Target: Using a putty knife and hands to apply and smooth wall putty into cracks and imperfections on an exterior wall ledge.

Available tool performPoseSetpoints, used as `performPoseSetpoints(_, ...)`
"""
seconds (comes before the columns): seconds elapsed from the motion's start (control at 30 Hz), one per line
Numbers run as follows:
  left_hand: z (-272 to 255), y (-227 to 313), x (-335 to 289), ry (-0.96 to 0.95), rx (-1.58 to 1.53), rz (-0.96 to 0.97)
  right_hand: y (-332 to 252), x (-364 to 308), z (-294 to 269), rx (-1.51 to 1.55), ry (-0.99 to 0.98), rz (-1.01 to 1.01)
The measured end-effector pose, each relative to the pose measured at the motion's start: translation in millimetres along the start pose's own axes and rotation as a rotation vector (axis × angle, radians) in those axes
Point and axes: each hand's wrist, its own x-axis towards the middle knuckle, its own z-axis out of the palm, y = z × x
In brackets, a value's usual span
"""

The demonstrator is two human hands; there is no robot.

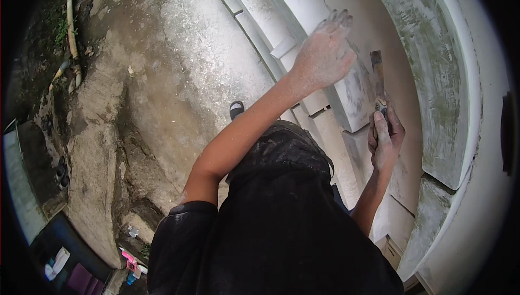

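My right hand (pixel 386 139) is closed around the handle of a narrow, flat-bladed scraper (pixel 378 73). Its worn metal blade points away from me, beside a pale block (pixel 351 100). My left hand (pixel 324 56) reaches over that row of blocks, back of the hand up and coated in whitish dust. Its fingers are stretched out and slightly apart, their tips grey, with nothing seen in them. Whether the left palm touches the block below is hidden. Beyond both hands lies a smooth greyish-beige surface (pixel 403 97).
On the right stands a long pale panel with green stains (pixel 433 78). Stepped white blocks (pixel 265 8) run toward the top. To the left is wet, dusty concrete ground (pixel 179 51), with a pipe (pixel 70 18) at its edge. Small pink items (pixel 130 260) lie at lower left.
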Motion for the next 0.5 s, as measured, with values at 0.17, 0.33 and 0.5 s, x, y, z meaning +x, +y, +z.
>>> performPoseSetpoints(0.17,30,-33,-3,0.061,0.503,0.162,1,-25,-7,0.013,0.113,-0.011)
performPoseSetpoints(0.33,84,24,-55,-0.122,0.256,0.129,16,-62,-3,0.160,0.306,0.010)
performPoseSetpoints(0.5,101,55,-88,-0.252,0.233,0.223,36,-91,1,0.174,0.377,0.045)
